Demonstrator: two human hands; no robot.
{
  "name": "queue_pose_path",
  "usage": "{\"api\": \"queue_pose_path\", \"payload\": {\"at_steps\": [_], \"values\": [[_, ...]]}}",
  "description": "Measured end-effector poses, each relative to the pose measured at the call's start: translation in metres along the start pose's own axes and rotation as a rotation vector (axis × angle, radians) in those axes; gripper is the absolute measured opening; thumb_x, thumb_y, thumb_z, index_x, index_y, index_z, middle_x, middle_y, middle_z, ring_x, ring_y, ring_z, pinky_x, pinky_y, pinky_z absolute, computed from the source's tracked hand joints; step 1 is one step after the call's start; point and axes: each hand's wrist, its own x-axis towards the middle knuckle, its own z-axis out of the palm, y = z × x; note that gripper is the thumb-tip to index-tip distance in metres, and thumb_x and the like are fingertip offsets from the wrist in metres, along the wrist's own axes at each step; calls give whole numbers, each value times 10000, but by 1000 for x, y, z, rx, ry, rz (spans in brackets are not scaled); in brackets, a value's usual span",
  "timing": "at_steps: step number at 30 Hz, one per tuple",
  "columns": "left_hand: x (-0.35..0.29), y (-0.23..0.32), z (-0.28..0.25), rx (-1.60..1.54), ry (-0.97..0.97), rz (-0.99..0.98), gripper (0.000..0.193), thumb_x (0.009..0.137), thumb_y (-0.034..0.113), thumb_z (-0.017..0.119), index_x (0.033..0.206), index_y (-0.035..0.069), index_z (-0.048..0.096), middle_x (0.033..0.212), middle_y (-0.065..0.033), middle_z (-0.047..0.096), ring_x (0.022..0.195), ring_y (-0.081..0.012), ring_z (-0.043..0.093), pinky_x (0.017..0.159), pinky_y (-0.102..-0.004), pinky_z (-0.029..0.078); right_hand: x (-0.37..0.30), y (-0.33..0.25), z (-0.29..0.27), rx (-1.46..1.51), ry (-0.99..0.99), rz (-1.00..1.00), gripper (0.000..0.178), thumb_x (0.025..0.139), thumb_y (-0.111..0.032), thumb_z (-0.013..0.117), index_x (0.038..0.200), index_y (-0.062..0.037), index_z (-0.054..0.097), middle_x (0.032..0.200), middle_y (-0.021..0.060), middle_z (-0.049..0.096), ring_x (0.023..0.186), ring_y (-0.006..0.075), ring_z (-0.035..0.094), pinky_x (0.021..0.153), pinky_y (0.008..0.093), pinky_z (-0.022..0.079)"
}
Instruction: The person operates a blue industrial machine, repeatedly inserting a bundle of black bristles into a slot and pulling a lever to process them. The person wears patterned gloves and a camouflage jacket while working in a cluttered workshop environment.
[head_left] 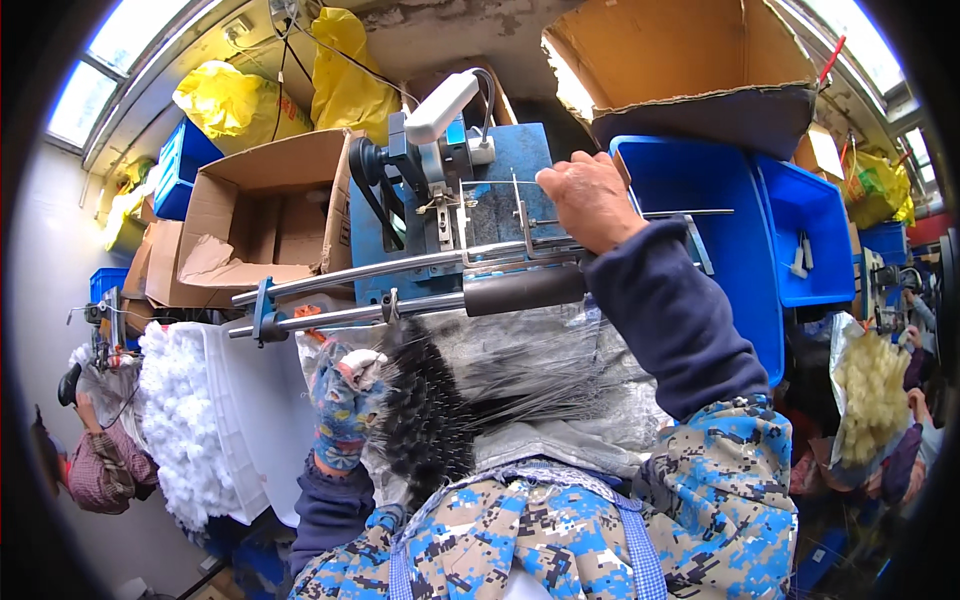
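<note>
- Black bristle bundle (425, 410), one, long and spiky, is before your lap, below the two rods, just beside your left hand.
- Your left hand (345, 395), in one patterned blue cloth covering, is curled; I cannot tell whether it grasps the bundle.
- Your right hand (590, 200), bare, is clenched beside one thin wire frame (520, 215); what is inside its fingers is hidden.
- Two steel rods (420, 305), round and shiny, run across; one dark, matt cylinder (525, 290) is around the lower.
- One blue metal machine (525, 150) stands behind.
- Two blue plastic bins (695, 185), rectangular, are at your right.
- One torn cardboard box (335, 235) and one smooth white tub (255, 420), with fluffy white tufts (180, 420), are at your left.
- Two crumpled yellow bags (235, 105) are farther.
</note>
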Motion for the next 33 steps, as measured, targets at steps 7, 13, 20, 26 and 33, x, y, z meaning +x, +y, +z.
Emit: {"api": "queue_pose_path", "payload": {"at_steps": [7, 13, 20, 26, 33], "values": [[-16, -15, 9, -278, 4, -222, 130, 781, -7, 625, 903, 26, 595, 786, -88, 621, 707, -199, 615, 682, -309, 495, -86, -75, -12, 757, 99, -253, 278, 702, 18, 637, 975, -11, 592, 865, 126, 591, 858, 305, 554, 753, 381, 455], [18, 26, 12, -209, -129, 119, 229, 673, -12, 690, 873, 77, 623, 832, -126, 596, 727, -324, 601, 733, -406, 486, -68, -133, -19, 2069, 87, -127, 130, 891, -24, 523, 990, 26, 591, 965, 134, 627, 910, 222, 594, 830, 340, 469], [-28, -63, 31, 474, -360, -17, 413, 670, 209, 668, 1003, -4, 550, 1025, -192, 558, 996, -368, 526, 826, -470, 442, -35, -42, -56, 1197, 368, 66, 165, 867, -38, 545, 1008, 7, 616, 735, 81, 615, 628, 123, 571, 553, 253, 461], [-19, -72, 37, 335, -413, 11, 417, 663, 122, 645, 1050, 27, 522, 887, -101, 603, 871, -316, 572, 749, -405, 463, 32, -48, 26, 101, 235, 51, 97, 776, -98, 553, 835, -67, 623, 885, 138, 567, 795, 280, 595, 658, 396, 483], [-27, -67, 22, 195, -237, 39, 296, 665, 82, 639, 960, 62, 634, 884, -88, 613, 824, -272, 585, 709, -387, 469, 45, -48, 39, 52, 131, 109, 127, 769, -131, 548, 836, -57, 627, 952, 157, 572, 858, 289, 599, 689, 413, 477]]}}
